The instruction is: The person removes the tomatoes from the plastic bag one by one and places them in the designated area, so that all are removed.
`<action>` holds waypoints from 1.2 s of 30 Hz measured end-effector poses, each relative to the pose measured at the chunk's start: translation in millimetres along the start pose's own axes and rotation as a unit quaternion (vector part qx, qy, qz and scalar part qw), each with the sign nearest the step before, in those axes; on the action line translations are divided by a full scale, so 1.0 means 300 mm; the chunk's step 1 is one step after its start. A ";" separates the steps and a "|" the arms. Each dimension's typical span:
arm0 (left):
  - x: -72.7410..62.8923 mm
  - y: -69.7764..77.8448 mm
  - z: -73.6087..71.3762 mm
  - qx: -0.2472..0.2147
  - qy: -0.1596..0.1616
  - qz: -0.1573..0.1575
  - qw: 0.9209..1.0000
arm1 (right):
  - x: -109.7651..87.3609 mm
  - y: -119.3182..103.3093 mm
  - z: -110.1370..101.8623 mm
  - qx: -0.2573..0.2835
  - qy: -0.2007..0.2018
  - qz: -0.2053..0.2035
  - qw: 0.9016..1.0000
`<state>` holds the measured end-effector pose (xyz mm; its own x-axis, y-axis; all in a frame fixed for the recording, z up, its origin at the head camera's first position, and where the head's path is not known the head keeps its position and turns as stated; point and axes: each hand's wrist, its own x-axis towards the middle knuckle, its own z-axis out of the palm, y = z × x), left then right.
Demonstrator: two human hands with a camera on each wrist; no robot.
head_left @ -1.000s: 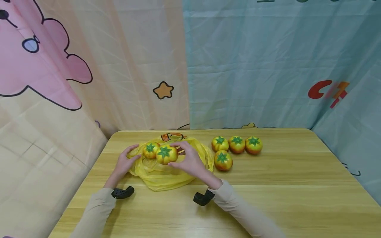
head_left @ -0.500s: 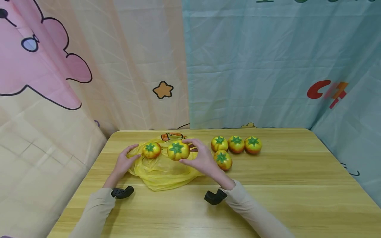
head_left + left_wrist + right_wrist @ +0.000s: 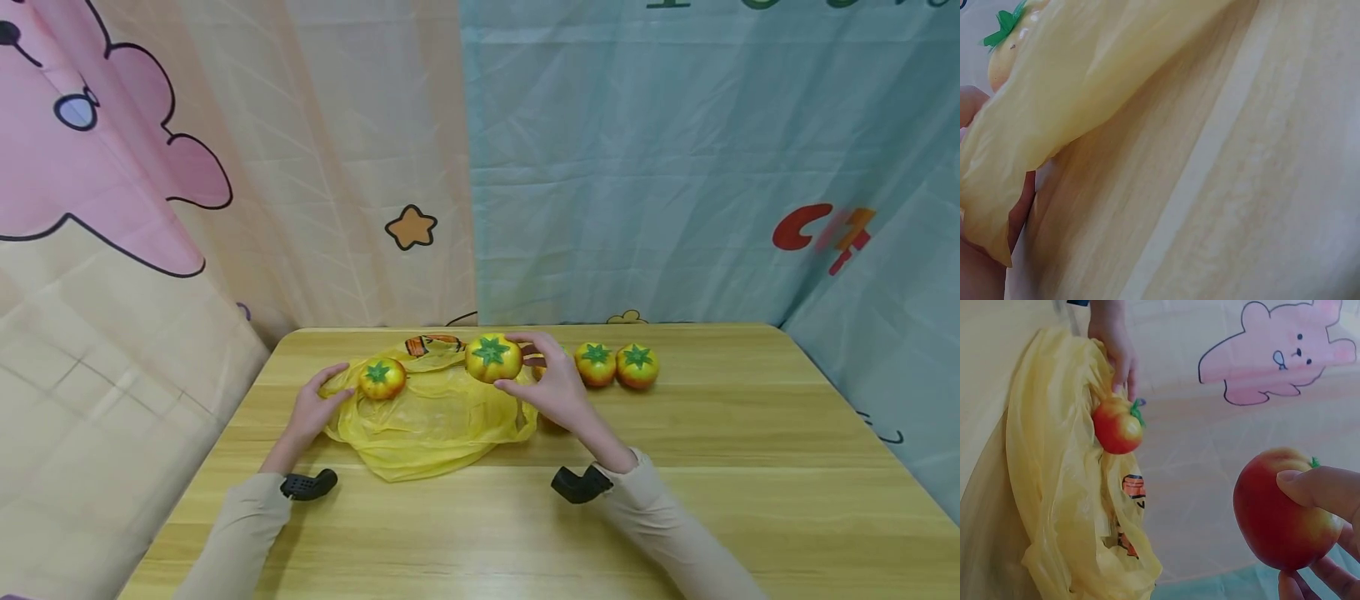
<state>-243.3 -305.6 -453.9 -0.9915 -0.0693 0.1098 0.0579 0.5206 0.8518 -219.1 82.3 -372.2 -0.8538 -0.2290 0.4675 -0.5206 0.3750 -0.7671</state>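
Note:
My right hand [image 3: 557, 385] pinches a yellow-red tomato [image 3: 493, 358] with a green star-shaped top, thumb on one side and fingers on the other. It is held above the right part of a crumpled yellow plastic bag [image 3: 420, 450]. At the bag's left edge, my left hand [image 3: 313, 410] holds the plastic between thumb and fingers. A second tomato [image 3: 382, 379] sits at the left part of the bag, close to those fingertips. In the left wrist view the bag [image 3: 1079, 81] drapes over much of the left hand. The right wrist view shows the held tomato [image 3: 1285, 512] close up.
Right of the bag stand a tomato [image 3: 596, 364] and another tomato [image 3: 637, 367], side by side at the back of the wooden table [image 3: 735, 450]. Further tomatoes are mostly hidden behind my right hand. A printed curtain [image 3: 637, 167] hangs behind the table.
My right hand has carried its tomato rightward and slightly up, away from the tomato at the left of the bag. It now covers tomatoes seen before. My left hand has stayed put.

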 end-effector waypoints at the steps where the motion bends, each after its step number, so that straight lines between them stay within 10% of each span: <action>1: 0.000 0.000 0.000 0.000 -0.001 0.001 1.000 | -0.001 0.003 -0.012 -0.002 0.002 0.003 1.000; 36: 0.003 0.012 -0.009 -0.023 -0.018 -0.008 1.000 | -0.116 0.158 -0.255 -0.056 0.038 0.052 0.996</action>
<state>-243.5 -306.1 -449.4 -0.9960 -0.0459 0.0769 0.0455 0.4804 0.8759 -214.1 176.8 -391.3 -0.8988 -0.1161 0.4226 -0.4217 0.4919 -0.7618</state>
